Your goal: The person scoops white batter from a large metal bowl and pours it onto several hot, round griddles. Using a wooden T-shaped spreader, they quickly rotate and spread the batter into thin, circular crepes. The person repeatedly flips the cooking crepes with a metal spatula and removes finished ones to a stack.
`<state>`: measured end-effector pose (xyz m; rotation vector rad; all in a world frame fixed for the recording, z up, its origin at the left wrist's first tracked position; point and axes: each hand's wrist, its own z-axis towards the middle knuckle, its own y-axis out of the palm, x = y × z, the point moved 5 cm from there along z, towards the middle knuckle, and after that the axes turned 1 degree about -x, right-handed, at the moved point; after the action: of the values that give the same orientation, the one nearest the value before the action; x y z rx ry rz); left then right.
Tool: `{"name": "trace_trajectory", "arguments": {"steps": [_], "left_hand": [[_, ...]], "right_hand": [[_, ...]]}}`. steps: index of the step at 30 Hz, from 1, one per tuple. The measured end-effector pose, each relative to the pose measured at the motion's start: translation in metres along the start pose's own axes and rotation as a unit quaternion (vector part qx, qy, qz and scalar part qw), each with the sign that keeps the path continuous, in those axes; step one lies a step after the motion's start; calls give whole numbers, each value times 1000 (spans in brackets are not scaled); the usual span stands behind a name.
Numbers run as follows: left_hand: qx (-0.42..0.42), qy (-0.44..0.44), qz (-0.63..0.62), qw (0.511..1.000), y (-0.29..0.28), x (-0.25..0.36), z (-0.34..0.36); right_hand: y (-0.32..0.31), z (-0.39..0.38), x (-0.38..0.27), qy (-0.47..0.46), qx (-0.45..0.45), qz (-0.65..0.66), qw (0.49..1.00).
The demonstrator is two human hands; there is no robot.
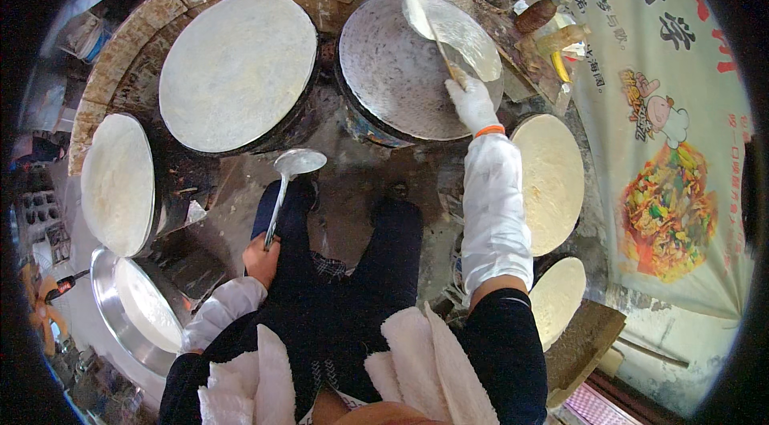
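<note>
My left hand is closed around the handle of a metal ladle, whose bowl is held up over my legs, in front of the stoves. In a white glove, my right hand grips a thin wooden batter spreader. It reaches across a shiny wet patch of batter at the far right of a round griddle. The rest of that griddle's surface looks grey and thinly filmed. A larger pale round flatbread covers the griddle to its left.
More pale rounds lie on griddles at the left, right and lower right. A metal basin of white batter stands at lower left. Jars and a bottle crowd a ledge beside a printed banner.
</note>
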<state>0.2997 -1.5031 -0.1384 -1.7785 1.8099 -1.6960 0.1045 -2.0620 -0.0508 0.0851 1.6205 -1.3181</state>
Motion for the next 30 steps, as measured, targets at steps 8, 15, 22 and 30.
{"name": "trace_trajectory", "arguments": {"steps": [8, 15, 22, 30], "left_hand": [[13, 10, -6, 1000, -2, 3, -4], [-2, -45, 5, 999, -1, 20, -1], [11, -49, -4, 999, -1, 26, -8], [26, -22, 2, 999, 6, 22, -6]], "right_hand": [[-16, -31, -60, 31, -53, -92, 994], [-32, 23, -37, -12, -113, -79, 990], [-6, -51, -53, -14, -173, -40, 984], [-12, 34, -50, -28, -103, -128, 986]]}}
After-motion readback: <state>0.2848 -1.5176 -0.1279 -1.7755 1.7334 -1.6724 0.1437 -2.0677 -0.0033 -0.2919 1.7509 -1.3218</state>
